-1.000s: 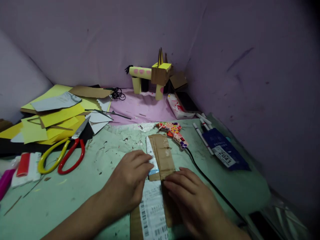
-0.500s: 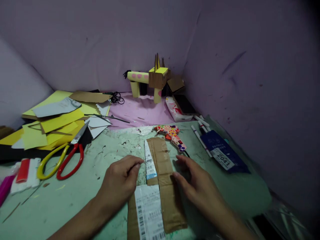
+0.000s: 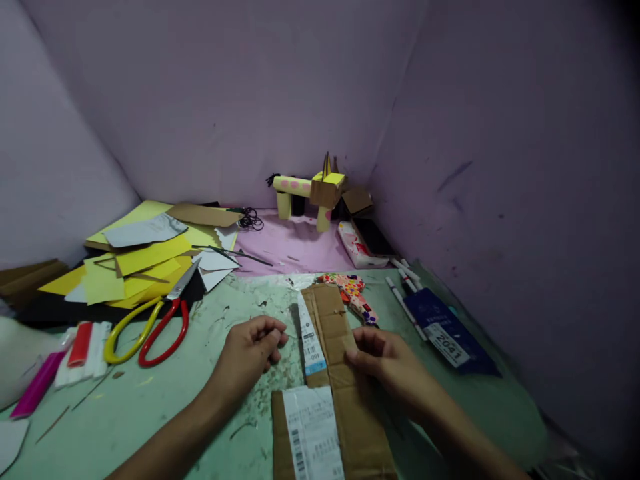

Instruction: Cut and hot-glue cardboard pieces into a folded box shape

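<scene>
A cut piece of brown cardboard (image 3: 363,407) lies in front of me, with a white printed label (image 3: 315,427) on its near left part. A narrow label (image 3: 312,347) marked with numbers runs along its upper left edge. My right hand (image 3: 383,357) pinches the cardboard's right edge between thumb and fingers. My left hand (image 3: 257,347) is curled closed above the mat, a little left of the cardboard and apart from it; I see nothing in its fingers. Behind the cardboard lies a flower-patterned glue gun (image 3: 363,308), partly covered by the cardboard's far end.
Scissors (image 3: 163,327) with one yellow and one red handle lie left, near yellow paper sheets (image 3: 155,257). A cardboard animal figure (image 3: 327,193) stands at the back. On the right are a blue packet (image 3: 445,333) and white markers (image 3: 406,310). A phone (image 3: 374,238) rests near the wall.
My right hand has closed on the cardboard's right edge. My left hand has drawn slightly away from the cardboard's left side. The view has tilted up and shifted left.
</scene>
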Tool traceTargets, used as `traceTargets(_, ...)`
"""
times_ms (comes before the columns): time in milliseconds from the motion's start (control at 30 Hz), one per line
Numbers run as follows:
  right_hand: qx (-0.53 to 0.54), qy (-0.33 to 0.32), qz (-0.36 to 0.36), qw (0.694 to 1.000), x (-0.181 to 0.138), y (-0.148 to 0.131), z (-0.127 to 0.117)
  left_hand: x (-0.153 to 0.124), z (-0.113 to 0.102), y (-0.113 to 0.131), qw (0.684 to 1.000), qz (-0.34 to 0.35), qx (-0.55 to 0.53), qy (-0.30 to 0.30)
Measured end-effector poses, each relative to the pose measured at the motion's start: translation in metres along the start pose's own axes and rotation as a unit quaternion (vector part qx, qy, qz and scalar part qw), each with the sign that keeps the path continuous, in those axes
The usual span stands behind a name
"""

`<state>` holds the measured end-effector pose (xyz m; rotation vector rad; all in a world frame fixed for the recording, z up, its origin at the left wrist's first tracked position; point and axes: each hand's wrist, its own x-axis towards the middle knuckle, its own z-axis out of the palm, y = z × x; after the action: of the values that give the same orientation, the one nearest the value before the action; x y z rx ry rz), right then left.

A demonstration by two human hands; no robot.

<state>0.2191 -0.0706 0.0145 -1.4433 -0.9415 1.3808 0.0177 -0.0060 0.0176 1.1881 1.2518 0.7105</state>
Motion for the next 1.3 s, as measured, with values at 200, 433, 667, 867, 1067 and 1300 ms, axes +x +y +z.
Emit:
traceTargets(200,0.031,0.018,-0.043,0.998,-0.018,-0.024,-0.020,0.007,-0.005,-0.005,0.999,-0.012,-0.036,-0.033)
traceTargets(433,0.075,0.055,-0.122,0.988,0.000,-0.053,-0.007,0.007,-0.020,0.010,0.992,0.048,-0.118,-0.025)
traceTargets(667,0.129,0.023,-0.300,0.945,0.054,-0.077,0.051,0.013,-0.074,0.035,0.927,0.132,-0.288,0.200)
traceTargets(867,0.119,0.050,-0.498,0.858,0.076,-0.091,0.066,0.019,-0.094,0.035,0.919,0.091,-0.327,0.199)
traceTargets(1067,0.013,-0.021,-0.519,0.854,0.081,-0.035,0.066,0.019,-0.071,0.025,0.945,-0.060,-0.323,0.005)
traceTargets(1300,-0.066,-0.073,-0.416,0.904,0.076,0.004,0.053,0.022,-0.050,0.002,0.954,-0.099,-0.279,-0.036)
